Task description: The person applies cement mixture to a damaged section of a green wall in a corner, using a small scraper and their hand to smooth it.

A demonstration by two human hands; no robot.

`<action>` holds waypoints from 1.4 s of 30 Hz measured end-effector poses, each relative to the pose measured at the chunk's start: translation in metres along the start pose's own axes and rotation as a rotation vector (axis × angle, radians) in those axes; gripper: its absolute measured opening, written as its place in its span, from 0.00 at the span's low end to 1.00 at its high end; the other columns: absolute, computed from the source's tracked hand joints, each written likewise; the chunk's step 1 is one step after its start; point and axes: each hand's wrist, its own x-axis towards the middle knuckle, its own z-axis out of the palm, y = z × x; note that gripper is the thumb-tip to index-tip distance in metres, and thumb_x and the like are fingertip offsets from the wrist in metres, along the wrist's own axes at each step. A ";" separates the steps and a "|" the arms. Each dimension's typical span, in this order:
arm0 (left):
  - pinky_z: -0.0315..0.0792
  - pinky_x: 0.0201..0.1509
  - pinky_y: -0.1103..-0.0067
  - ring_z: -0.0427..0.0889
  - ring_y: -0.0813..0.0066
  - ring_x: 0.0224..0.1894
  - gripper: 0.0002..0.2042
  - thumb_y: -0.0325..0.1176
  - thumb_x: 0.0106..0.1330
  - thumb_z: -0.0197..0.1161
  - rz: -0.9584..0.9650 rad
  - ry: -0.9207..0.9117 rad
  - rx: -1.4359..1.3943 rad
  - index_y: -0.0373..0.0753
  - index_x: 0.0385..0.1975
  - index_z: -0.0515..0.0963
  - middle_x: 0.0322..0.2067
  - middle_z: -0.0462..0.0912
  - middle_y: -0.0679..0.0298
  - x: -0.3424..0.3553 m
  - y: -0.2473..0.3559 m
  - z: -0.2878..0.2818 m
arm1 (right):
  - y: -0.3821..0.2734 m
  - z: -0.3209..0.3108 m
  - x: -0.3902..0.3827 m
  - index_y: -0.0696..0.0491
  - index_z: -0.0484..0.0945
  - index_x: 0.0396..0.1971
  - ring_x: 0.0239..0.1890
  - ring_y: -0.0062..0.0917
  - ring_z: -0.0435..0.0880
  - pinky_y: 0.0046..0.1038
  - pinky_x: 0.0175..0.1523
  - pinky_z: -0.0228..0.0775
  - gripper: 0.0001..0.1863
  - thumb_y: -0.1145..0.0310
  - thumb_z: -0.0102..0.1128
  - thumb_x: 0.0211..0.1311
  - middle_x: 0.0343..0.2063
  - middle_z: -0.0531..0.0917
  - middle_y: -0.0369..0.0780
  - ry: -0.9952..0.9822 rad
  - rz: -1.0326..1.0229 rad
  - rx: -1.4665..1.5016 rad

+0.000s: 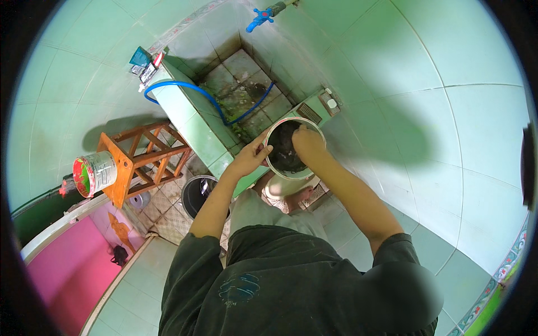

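A white bucket (309, 177) with a pinkish rim is in front of me, beside the basin ledge. It holds a dark, wet-looking mass (283, 147) that could be cloth or murky water; I cannot tell which. My left hand (250, 158) grips the bucket's left rim, thumb over the edge and fingers against the outer side. Reaching in from the right, my right hand (308, 147) is inside the bucket, closed and pressed against the dark contents. Its fingertips are hidden, as is anything they hold.
A blue hose (190, 85) loops over the tiled ledge (193, 131) into the stained basin. Above is a blue-handled tap (259, 20). On the left, a wooden stool (148, 154) carries a paint-smeared tub (100, 172). A dark bucket (196, 196) stands on the floor.
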 end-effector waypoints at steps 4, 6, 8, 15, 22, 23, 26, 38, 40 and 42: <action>0.77 0.51 0.75 0.76 0.74 0.50 0.32 0.45 0.74 0.55 -0.069 -0.065 -0.134 0.45 0.74 0.54 0.56 0.74 0.61 0.000 0.007 -0.001 | 0.004 0.022 0.002 0.57 0.84 0.29 0.37 0.41 0.87 0.38 0.41 0.80 0.06 0.74 0.60 0.52 0.35 0.83 0.50 -0.111 -0.175 -0.003; 0.75 0.52 0.75 0.75 0.74 0.51 0.31 0.45 0.74 0.56 -0.072 -0.048 -0.091 0.45 0.74 0.54 0.56 0.74 0.60 -0.001 0.008 -0.002 | 0.009 0.023 -0.002 0.57 0.85 0.29 0.36 0.40 0.87 0.37 0.41 0.81 0.07 0.73 0.61 0.52 0.34 0.84 0.49 -0.119 -0.259 0.038; 0.75 0.52 0.75 0.74 0.74 0.51 0.31 0.44 0.74 0.56 -0.105 -0.050 -0.050 0.45 0.74 0.54 0.57 0.74 0.60 -0.002 0.014 -0.003 | 0.011 0.006 -0.004 0.54 0.86 0.31 0.36 0.37 0.87 0.36 0.41 0.80 0.08 0.71 0.60 0.54 0.34 0.86 0.45 -0.140 -0.157 0.002; 0.73 0.53 0.77 0.74 0.75 0.52 0.31 0.44 0.75 0.55 -0.057 -0.036 -0.105 0.45 0.74 0.55 0.59 0.73 0.60 0.000 0.000 0.000 | -0.013 0.020 0.002 0.49 0.87 0.27 0.35 0.33 0.87 0.35 0.39 0.77 0.09 0.67 0.57 0.55 0.27 0.86 0.41 -0.115 -0.082 -0.320; 0.74 0.51 0.78 0.74 0.75 0.52 0.31 0.44 0.75 0.55 -0.089 -0.026 0.025 0.46 0.74 0.54 0.59 0.73 0.60 -0.001 0.007 0.000 | 0.009 0.029 -0.016 0.48 0.88 0.30 0.36 0.33 0.88 0.36 0.41 0.77 0.09 0.65 0.59 0.57 0.30 0.88 0.41 -0.213 -0.083 -0.103; 0.77 0.44 0.77 0.75 0.77 0.43 0.30 0.43 0.74 0.56 -0.040 -0.007 0.005 0.47 0.74 0.55 0.45 0.73 0.63 0.000 0.004 0.001 | 0.011 0.033 -0.017 0.49 0.87 0.29 0.36 0.34 0.88 0.37 0.41 0.77 0.09 0.64 0.59 0.58 0.30 0.88 0.43 -0.188 -0.102 -0.075; 0.78 0.42 0.77 0.76 0.78 0.40 0.30 0.42 0.74 0.56 -0.049 -0.002 -0.021 0.48 0.74 0.55 0.44 0.73 0.64 -0.002 0.008 0.001 | 0.012 0.026 -0.025 0.52 0.87 0.28 0.34 0.37 0.88 0.39 0.41 0.78 0.11 0.62 0.60 0.59 0.29 0.87 0.45 -0.227 0.041 0.113; 0.77 0.47 0.78 0.76 0.77 0.52 0.30 0.44 0.75 0.55 -0.099 -0.002 -0.037 0.49 0.74 0.56 0.62 0.71 0.63 -0.002 0.008 0.004 | -0.028 0.045 -0.033 0.59 0.85 0.25 0.35 0.46 0.87 0.42 0.42 0.78 0.17 0.59 0.61 0.61 0.27 0.85 0.54 -0.159 0.361 0.477; 0.78 0.47 0.78 0.76 0.77 0.53 0.30 0.44 0.75 0.55 -0.079 0.006 -0.054 0.49 0.74 0.56 0.63 0.70 0.63 -0.002 0.008 0.005 | -0.031 0.045 -0.033 0.59 0.84 0.25 0.35 0.47 0.86 0.43 0.42 0.78 0.17 0.59 0.61 0.61 0.28 0.85 0.54 -0.140 0.413 0.505; 0.80 0.40 0.79 0.77 0.80 0.38 0.29 0.40 0.75 0.54 -0.036 0.023 -0.034 0.51 0.74 0.54 0.36 0.72 0.65 -0.003 0.007 0.005 | -0.034 0.044 -0.033 0.60 0.84 0.26 0.35 0.47 0.86 0.43 0.42 0.77 0.17 0.59 0.60 0.61 0.28 0.85 0.54 -0.125 0.463 0.531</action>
